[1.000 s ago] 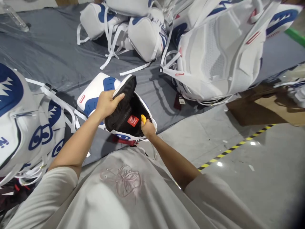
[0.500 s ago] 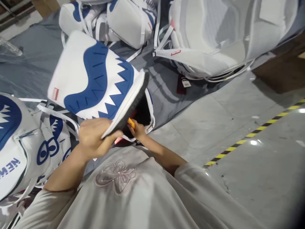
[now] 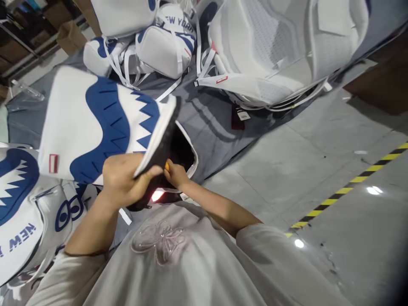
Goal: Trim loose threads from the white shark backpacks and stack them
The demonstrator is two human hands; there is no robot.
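Observation:
A white backpack (image 3: pixel 60 114) with a blue wavy band and zigzag teeth leans in front of me, its dark mouth facing right. My left hand (image 3: pixel 127 178) is closed on the rim of the opening, thumb on the dark inner side. At the opening, my right hand (image 3: pixel 176 174) is closed around a small orange object (image 3: pixel 167 166). Only a bit of orange shows, so its kind is unclear. The fingertips and the inside of the bag are partly hidden in shadow. A bright red, shiny patch (image 3: pixel 157 195) shows below the opening.
More white and blue bags lie around: one at the left (image 3: pixel 19 242), several at the back (image 3: pixel 159 51), and a large one (image 3: pixel 264 55) back right with straps and a tag (image 3: pixel 243 115). Grey cloth (image 3: pixel 210 136) lies beneath. Yellow-black tape (image 3: pixel 344 191) crosses the floor at right.
The backpack and my left hand have shifted left and the bag is tilted differently. My right hand has moved slightly left at the opening; less of the orange object shows. The camera view has shifted too.

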